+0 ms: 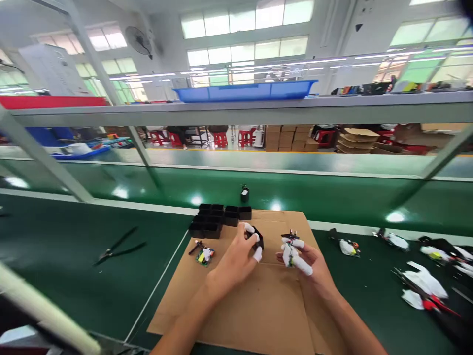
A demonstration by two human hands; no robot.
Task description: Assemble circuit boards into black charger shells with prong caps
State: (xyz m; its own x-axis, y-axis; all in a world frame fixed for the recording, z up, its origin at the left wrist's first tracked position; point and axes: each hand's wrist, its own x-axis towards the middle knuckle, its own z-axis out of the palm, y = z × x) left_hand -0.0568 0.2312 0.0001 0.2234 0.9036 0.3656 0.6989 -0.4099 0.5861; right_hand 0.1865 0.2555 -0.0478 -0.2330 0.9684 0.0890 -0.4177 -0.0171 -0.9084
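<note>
My left hand (236, 259), with white covers on its fingertips, grips a small black plastic case (260, 238) above the cardboard sheet (258, 315). To its right, my right hand (314, 264), also in white finger covers, holds a small circuit board (289, 255) with a black plug piece (290, 236) at its top, metal pins pointing up. The case and the board are apart. Several open black cases (210, 222) stand in rows at the cardboard's far left corner. Nearer me, another circuit board (205, 256) lies on the cardboard.
Long-handled pliers (120, 246) lie on the green bench at left. Several board assemblies (349, 247) and red-handled pliers (430, 301) lie at right. A small black unit (244, 193) is beyond the cases. A shelf with a blue tray (246, 91) spans above.
</note>
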